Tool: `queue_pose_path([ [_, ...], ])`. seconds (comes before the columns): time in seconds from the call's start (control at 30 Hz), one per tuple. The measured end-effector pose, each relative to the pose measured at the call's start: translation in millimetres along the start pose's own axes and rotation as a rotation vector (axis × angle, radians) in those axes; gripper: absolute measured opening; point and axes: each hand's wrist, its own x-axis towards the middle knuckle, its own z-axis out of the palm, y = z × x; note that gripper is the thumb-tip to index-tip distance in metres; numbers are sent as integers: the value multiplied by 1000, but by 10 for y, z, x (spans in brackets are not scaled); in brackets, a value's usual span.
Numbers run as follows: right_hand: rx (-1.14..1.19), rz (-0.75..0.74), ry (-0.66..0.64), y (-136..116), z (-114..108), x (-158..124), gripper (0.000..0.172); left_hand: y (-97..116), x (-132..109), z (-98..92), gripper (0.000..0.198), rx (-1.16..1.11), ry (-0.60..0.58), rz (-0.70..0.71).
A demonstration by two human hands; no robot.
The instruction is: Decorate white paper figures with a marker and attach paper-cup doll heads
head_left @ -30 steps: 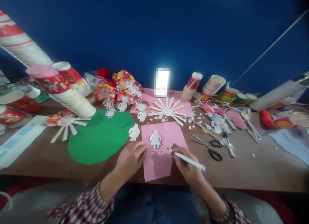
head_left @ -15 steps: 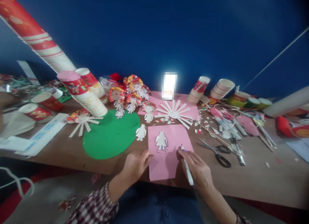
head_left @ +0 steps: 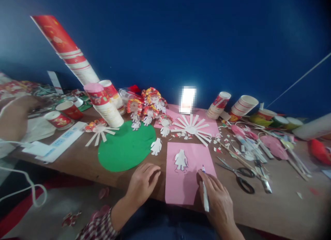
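Note:
My right hand (head_left: 217,195) holds a white marker pen (head_left: 205,197), its dark tip pointing away from me, over the right side of a sheet of pink paper (head_left: 173,191). On that sheet lies a white paper doll cutout (head_left: 181,159), with dark pen lines around its lower part. My left hand (head_left: 142,183) rests on the table just left of the sheet, apart from it, thumb and fingers loosely parted with nothing between them. A second white cutout (head_left: 156,147) lies between the sheet and a green paper oval (head_left: 124,150).
Black-handled scissors (head_left: 240,176) lie right of the sheet, among sticks and paper scraps. Behind stand a white paper sunburst (head_left: 191,129), finished paper dolls (head_left: 148,112) and stacked paper cups (head_left: 111,112). At far left, a blurred hand of another person (head_left: 15,117) shows.
The view has shifted, so the table's things sit further right and lower. My left hand has come away from the paper's left edge. My right hand keeps the marker pen.

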Motion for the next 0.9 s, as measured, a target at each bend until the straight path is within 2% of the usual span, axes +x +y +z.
queue_pose_path([
  [0.17,-14,57,1,-41,15,-36,36,56,230,37,17,-3,-57,120],
  [0.37,6,94,5,-86,-14,-13,33,98,949,94,17,-2,-198,173],
  [0.53,43,133,-15,-99,-21,-16,34,99,1396,310,16,-55,-358,236],
  [0.7,65,155,-48,-107,-29,-20,36,63,1512,512,17,-75,-481,291],
  [0.9,123,171,-55,-88,-51,29,34,-36,1496,598,16,-93,-550,330],
])
